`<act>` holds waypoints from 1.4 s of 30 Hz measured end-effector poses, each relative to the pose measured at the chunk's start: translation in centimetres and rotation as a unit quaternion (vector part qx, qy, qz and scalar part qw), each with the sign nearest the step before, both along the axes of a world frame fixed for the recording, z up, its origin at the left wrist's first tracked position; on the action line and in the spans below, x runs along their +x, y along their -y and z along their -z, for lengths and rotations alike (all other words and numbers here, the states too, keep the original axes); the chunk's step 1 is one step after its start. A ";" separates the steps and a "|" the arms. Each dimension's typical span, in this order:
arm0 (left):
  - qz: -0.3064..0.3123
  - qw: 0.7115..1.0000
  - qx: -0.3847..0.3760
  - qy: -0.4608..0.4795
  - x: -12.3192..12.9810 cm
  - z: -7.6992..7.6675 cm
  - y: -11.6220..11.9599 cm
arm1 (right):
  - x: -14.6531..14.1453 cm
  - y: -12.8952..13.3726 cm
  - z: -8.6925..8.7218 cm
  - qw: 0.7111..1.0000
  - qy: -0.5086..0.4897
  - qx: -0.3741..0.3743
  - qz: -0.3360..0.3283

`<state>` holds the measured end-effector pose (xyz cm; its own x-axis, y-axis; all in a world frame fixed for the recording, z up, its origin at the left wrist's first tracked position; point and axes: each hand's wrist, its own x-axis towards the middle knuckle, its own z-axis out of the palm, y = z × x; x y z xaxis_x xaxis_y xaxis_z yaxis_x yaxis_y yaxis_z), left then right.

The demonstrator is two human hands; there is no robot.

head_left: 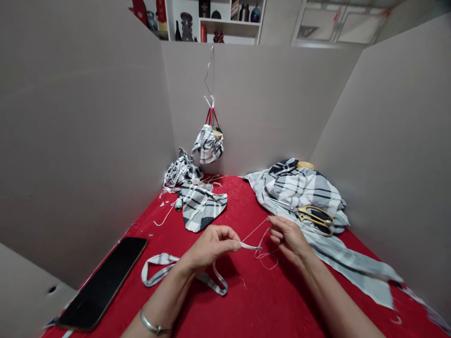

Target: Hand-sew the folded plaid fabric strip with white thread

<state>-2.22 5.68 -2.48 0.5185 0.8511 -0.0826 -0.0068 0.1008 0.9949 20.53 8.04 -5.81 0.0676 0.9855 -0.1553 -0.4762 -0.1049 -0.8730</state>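
**Left-hand fingers** point(227, 233): closed in a narrow pinch on the end of a narrow grey-and-white plaid cotton strip point(249, 246).
**Right-hand fingers** point(274, 221): drawn together on a fine pale thread point(263, 251), the exact grip partly hidden by the hand.
**Location of strip:** held in the air above the middle of a red cloth-covered tabletop point(257, 300), between both hands; the thread runs from it towards the right hand and hangs in a loose loop.
**Handling (judged):** strip light, soft and limp; best held close to its end. Thread very light and prone to tangling; best held near the strip.
**Right of hands:** gold-handled steel scissors point(315, 217) resting on a large plaid cotton piece point(299, 190).
**Left of hands:** a looped plaid fabric band point(155, 270) on the tabletop; a black smartphone point(102, 281) near the edge.
**Further back:** a triangular plaid cloth piece point(200, 206); a small thread spool point(178, 204); a plaid pouch with red straps point(207, 145), hanging from a wire hook against a grey partition.
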 end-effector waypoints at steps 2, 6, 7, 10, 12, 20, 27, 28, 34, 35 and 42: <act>-0.002 1.000 0.002 -0.003 0.0 0.0 0.0 | 0.4 -0.1 0.1 1.000 0.006 0.004 0.013; -0.015 1.000 0.010 -0.012 0.0 0.0 0.1 | 0.8 -0.3 0.3 0.999 0.036 0.008 0.025; -0.018 1.000 0.010 -0.013 0.0 0.0 0.1 | 0.8 -0.3 0.4 0.998 0.048 0.009 0.030; -0.033 0.999 0.015 -0.015 0.1 0.0 0.0 | 0.6 0.0 0.2 0.994 0.097 0.016 0.053; -0.045 0.998 0.020 -0.025 0.2 0.1 0.0 | 0.0 1.0 -0.4 0.990 0.126 0.025 0.064; -0.060 0.997 0.038 -0.037 0.3 0.6 -0.2 | -3.2 5.6 -2.3 0.925 0.346 0.136 -0.083; -0.053 0.998 0.036 -0.015 0.8 0.5 0.1 | -3.8 5.7 -1.3 0.887 0.419 0.197 -0.006; -0.057 0.998 0.034 -0.007 0.9 0.6 0.1 | -3.9 5.8 -1.1 0.883 0.425 0.200 0.015; -0.063 0.998 0.019 0.002 1.1 0.5 0.2 | -4.2 6.2 -0.7 0.873 0.435 0.209 0.068; -0.054 0.998 0.017 0.000 1.1 0.4 0.1 | -4.1 6.2 -0.6 0.870 0.440 0.212 0.070; 0.013 0.998 0.042 -0.041 0.8 0.4 0.2 | -2.9 6.9 -1.1 0.811 0.504 0.289 0.068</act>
